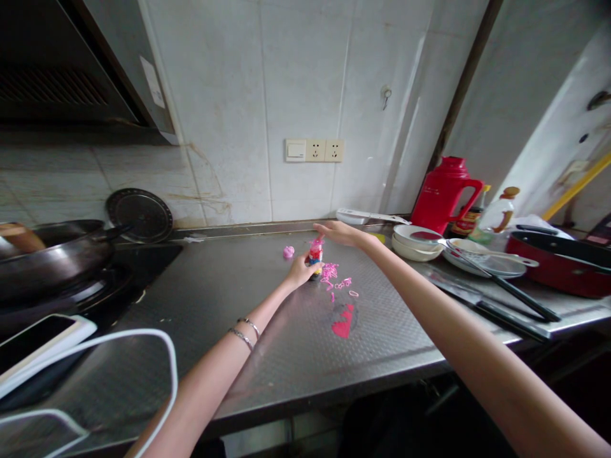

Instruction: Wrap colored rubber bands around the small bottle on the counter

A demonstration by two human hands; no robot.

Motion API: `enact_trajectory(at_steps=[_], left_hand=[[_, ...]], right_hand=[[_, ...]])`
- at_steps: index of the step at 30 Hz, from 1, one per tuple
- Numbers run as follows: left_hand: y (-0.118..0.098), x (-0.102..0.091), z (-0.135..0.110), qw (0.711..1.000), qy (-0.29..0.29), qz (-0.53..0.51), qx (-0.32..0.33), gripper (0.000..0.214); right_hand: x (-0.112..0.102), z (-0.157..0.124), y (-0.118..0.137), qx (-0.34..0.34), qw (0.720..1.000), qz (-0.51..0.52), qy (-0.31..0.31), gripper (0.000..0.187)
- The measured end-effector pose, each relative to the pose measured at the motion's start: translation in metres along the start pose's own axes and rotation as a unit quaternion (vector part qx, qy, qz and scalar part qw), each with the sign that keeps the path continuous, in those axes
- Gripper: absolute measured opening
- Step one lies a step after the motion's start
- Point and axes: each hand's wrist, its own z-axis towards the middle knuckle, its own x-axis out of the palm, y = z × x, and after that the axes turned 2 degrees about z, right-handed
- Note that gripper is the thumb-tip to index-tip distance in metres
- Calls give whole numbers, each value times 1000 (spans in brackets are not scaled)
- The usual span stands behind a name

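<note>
Colourful little container (314,256) steadied upright, frame centre.
Left grip (300,270) clasps it on the worktop (248,318), leaving its pink top free for fingertips of the right grip (341,233); pinching or not, I cannot tell.

Red jug (442,194) — wok (62,257) — bowls (414,242).

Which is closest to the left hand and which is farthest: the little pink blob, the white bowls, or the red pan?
From the left hand, which holds a small toy:
1. the little pink blob, just to its left.
2. the white bowls, off to the right.
3. the red pan, at the far right end.
</note>
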Motion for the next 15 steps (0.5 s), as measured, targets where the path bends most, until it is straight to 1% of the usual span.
enact_trajectory(at_steps=[4,7,13,15], left_hand=[[-2,0,0,1000,-7,7,-8,35],[-4,-1,-1,1000,-1,3,-2,35],[0,0,0,1000,-10,-7,-2,35],[2,1,1,1000,-8,-8,-4,35]], right_hand=[[5,0,-2,-7,1000,1,20,67],[7,1,-1,-8,999,-4,38,70],[13,8,4,-5,997,-59,51,75],[14,9,8,10,996,-74,58,76]])
